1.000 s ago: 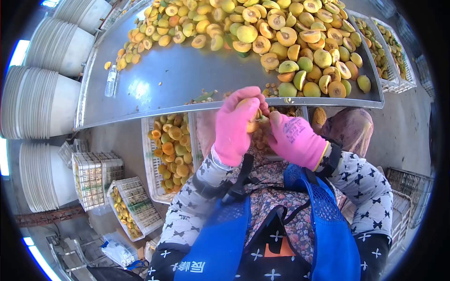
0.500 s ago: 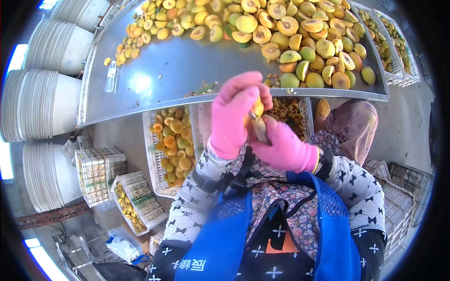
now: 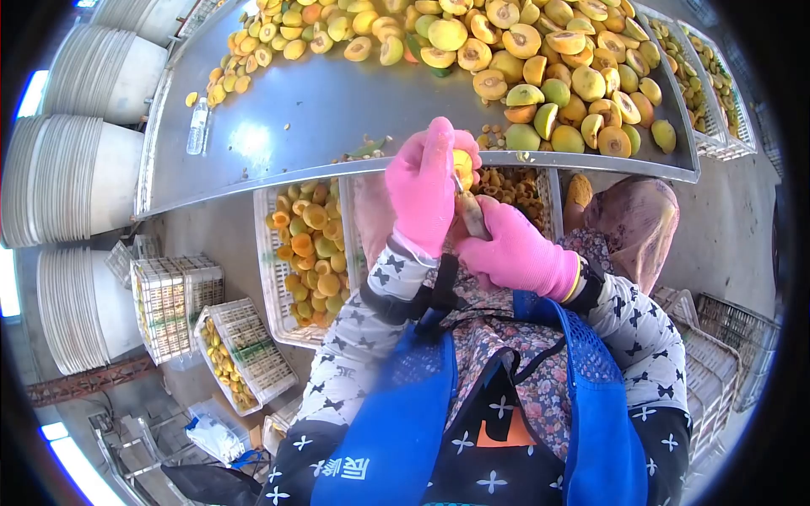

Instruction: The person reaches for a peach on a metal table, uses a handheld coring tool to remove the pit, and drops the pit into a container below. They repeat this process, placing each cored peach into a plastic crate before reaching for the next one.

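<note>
Both hands wear pink gloves and meet just in front of the metal table's near edge. My left hand (image 3: 426,185) is closed around a yellow fruit piece (image 3: 462,166), mostly covered by the fingers. My right hand (image 3: 523,257) grips the pale handle of a small tool (image 3: 472,218), whose tip touches the fruit. On the metal table (image 3: 316,126) lie halved yellow and green fruits (image 3: 523,40) with brown centres. Below the hands, a crate holds brownish fruit pieces (image 3: 519,190). To its left, a white crate (image 3: 268,278) contains hollowed fruit halves (image 3: 316,253).
A plastic bottle (image 3: 197,126) lies on the table's left side. Stacked white tubs (image 3: 63,181) stand at far left, with fruit crates (image 3: 245,354) below them. More crates (image 3: 709,363) are at right. A shoe (image 3: 579,192) shows under the table edge.
My left hand has turned slightly, and more of the yellow fruit shows between its fingers. My right hand and the tool remain close to it. The whole view has shifted a little.
</note>
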The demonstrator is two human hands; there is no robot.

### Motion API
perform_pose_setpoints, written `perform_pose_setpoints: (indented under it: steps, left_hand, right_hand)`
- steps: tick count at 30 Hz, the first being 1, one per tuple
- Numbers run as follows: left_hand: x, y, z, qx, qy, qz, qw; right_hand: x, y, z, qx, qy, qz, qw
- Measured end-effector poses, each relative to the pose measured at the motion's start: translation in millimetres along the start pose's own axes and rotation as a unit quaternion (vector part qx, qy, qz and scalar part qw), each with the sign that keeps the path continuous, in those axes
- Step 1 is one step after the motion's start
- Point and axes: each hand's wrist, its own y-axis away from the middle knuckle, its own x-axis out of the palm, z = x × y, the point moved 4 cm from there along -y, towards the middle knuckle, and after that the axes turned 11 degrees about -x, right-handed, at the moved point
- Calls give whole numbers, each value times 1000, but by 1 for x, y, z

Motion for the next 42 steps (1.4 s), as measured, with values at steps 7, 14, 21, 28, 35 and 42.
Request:
perform_pose_setpoints:
  steps: [7, 14, 21, 28, 35, 42]
  left_hand:
    - [1, -2, 21, -24, 83, -50, 995]
    - [3, -1, 21, -131, 39, 94, 986]
    - [9, -7, 3, -23, -106, 271, 956]
    - [-99, -3, -8, -18, -349, 101, 932]
    - [-99, -18, -39, 69, -459, -37, 885]
    - [55, -101, 51, 1, -615, 66, 785]
  right_hand:
    - [-11, -2, 0, -48, 188, -12, 981]
    - [-20, 11, 14, 146, -16, 143, 979]
    - [-18, 22, 0, 101, -220, 167, 956]
    - [-49, 33, -23, 119, 50, 175, 976]
    - [-120, 12, -18, 124, 126, -34, 984]
    - [-119, 61, 20, 154, 259, 20, 953]
